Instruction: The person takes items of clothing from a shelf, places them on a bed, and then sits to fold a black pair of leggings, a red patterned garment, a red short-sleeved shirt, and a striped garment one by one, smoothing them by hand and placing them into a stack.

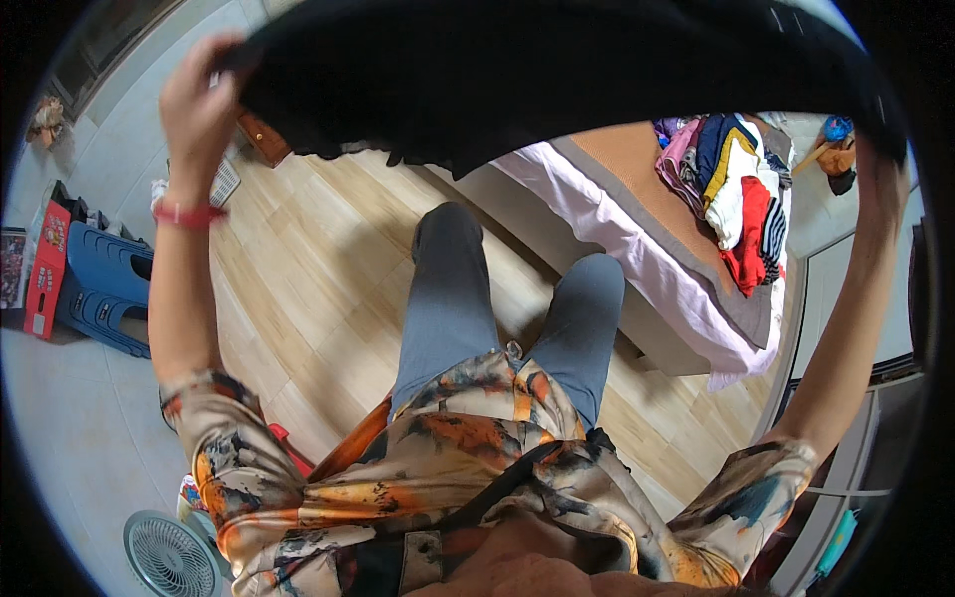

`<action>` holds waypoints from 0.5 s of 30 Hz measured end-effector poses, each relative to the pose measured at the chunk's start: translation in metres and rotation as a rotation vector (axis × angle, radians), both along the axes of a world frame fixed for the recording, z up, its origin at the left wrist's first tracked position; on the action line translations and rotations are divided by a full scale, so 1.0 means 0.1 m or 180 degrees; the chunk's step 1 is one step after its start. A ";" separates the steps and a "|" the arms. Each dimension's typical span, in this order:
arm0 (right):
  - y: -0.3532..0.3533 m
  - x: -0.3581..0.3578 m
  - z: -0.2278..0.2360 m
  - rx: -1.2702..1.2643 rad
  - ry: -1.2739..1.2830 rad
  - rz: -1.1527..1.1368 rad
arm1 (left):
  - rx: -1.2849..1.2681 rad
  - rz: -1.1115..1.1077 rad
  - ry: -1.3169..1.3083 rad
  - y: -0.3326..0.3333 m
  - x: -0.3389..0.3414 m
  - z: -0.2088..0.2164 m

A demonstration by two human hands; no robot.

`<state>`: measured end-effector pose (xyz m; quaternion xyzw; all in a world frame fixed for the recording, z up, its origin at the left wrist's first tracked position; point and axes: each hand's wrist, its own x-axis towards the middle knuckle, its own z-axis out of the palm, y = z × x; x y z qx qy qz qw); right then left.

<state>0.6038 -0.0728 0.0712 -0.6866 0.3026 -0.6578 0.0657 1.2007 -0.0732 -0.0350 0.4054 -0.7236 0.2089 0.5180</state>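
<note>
A wide piece of black clothing (557,80) is stretched between my raised hands across the top of the view; which kind of garment it is cannot be made out. At the upper left, my left hand (199,99) is closed on one end of it, with a red band (189,214) round the wrist. My right hand (880,164) is up at the far right by the other end, its fingers hidden behind the cloth. The lower edge of the garment hangs loose and uneven between them.
Beyond my knees stands a bed (622,224) with a brown mat and pinkish sheet. A heap of folded clothes (731,189) lies on it. To the left are a blue plastic stool (104,284) and a red box (48,269). A fan (171,557) sits at the lower left.
</note>
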 end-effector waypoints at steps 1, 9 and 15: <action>0.14 -0.15 -0.21 0.0135 -0.0164 -0.0029 | 0.0115 0.0050 -0.0453 0.35 -0.12 -0.10; 1.27 -1.02 -2.13 0.1476 -0.2433 -0.0261 | 0.2486 -0.1911 -0.1670 1.61 -1.03 -1.94; 1.99 -1.53 -3.08 0.1402 -0.2211 0.0669 | 0.2677 -0.2515 -0.1197 1.42 -1.50 -2.45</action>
